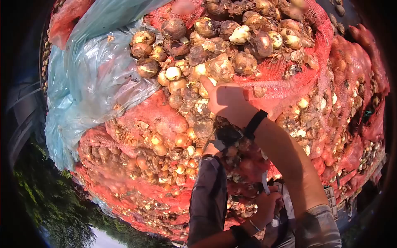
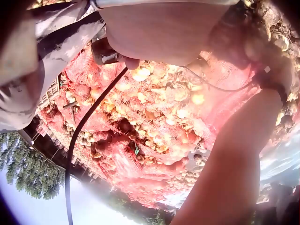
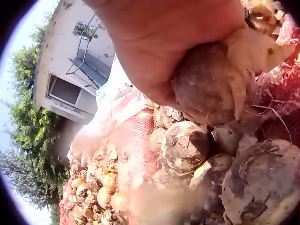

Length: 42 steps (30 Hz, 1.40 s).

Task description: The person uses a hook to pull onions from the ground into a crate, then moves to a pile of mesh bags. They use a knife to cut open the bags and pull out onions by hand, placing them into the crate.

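Observation:
My right hand [image 1: 229, 101] reaches onto a heap of dirty, dry-skinned onions [image 1: 246, 64]. Seen from the right wrist, the hand [image 3: 164, 40] curls over a brown onion [image 3: 204, 84] with loose papery skin, just above other onions [image 3: 185, 147]. Lower in the head view, my left hand [image 1: 266, 206] is bent beside a pale strap-like piece [image 1: 265, 182]; its grip is unclear. In the left wrist view that hand [image 2: 159, 28] fills the top, a fingertip beside a black cable [image 2: 93, 110].
Red mesh sacks of onions [image 1: 165, 111] spread across the head view. Bluish plastic sheeting [image 1: 91, 70] covers the left side. A dark sleeve-like shape [image 1: 208, 182] rises at bottom centre. The right wrist view shows a pale building [image 3: 65, 70] and trees [image 3: 28, 126] behind.

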Each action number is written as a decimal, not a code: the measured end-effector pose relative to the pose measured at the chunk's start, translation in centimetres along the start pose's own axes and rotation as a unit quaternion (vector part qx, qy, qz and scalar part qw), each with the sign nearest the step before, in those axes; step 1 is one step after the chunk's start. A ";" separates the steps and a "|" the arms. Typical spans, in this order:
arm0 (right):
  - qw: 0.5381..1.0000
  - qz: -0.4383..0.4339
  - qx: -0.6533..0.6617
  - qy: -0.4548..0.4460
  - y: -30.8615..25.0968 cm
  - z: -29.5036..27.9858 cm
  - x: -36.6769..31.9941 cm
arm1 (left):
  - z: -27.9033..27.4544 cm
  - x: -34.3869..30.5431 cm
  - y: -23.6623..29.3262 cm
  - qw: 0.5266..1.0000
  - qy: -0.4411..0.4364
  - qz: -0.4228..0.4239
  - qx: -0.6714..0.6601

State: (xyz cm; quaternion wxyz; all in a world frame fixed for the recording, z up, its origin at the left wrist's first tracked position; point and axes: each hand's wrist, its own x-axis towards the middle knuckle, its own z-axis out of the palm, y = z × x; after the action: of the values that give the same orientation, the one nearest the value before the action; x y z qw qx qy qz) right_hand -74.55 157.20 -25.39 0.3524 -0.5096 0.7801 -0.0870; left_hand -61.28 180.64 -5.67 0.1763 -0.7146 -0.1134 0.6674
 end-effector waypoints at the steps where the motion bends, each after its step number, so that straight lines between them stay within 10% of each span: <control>1: 0.995 0.046 -0.028 -0.079 -0.2 0.2 1.4 | 0.3 -0.1 0.2 0.999 -0.022 0.026 -0.041; 6: 0.999 0.018 -0.033 -0.037 0.1 2.2 1.2 | -1.2 0.9 0.0 0.954 -0.195 0.191 0.123; 8: 0.998 -0.014 -0.052 -0.012 0.4 1.4 -0.3 | 1.3 -1.7 2.6 1.000 -0.012 -0.018 -0.005; 17: 0.975 -0.084 -0.187 -0.088 -2.4 0.0 1.8 | -0.6 0.9 -0.3 1.000 -0.019 0.007 -0.006; 27: 0.955 -0.089 0.276 -0.067 5.8 0.0 -2.6 | -1.0 0.5 -0.2 0.999 0.004 -0.012 0.052; 29: 0.778 0.153 0.590 -0.153 7.3 2.7 -4.0 | -1.6 1.0 -0.8 0.998 0.007 -0.018 0.056; 34: 0.745 0.240 0.621 -0.044 7.7 -0.6 -9.9 | -2.4 0.7 -1.5 0.997 0.025 0.000 0.076; 36: 0.449 0.266 0.853 -0.018 8.4 -3.1 -12.7 | -3.2 1.4 -2.2 0.998 -0.001 0.011 0.058; 39: 0.547 0.224 0.806 0.035 12.8 -3.9 -18.6 | -2.9 0.8 -1.6 0.997 0.032 0.026 0.067; 42: 0.543 0.293 0.770 0.161 14.6 -9.3 -30.2 | -2.1 0.3 -1.2 0.992 0.042 0.020 0.118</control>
State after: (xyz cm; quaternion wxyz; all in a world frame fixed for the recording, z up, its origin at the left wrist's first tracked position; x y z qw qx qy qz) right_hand -84.15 187.73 -11.83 0.4842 0.2370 0.5623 -0.6271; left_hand -59.04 181.63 -5.32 0.2505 -0.7183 -0.0127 0.6489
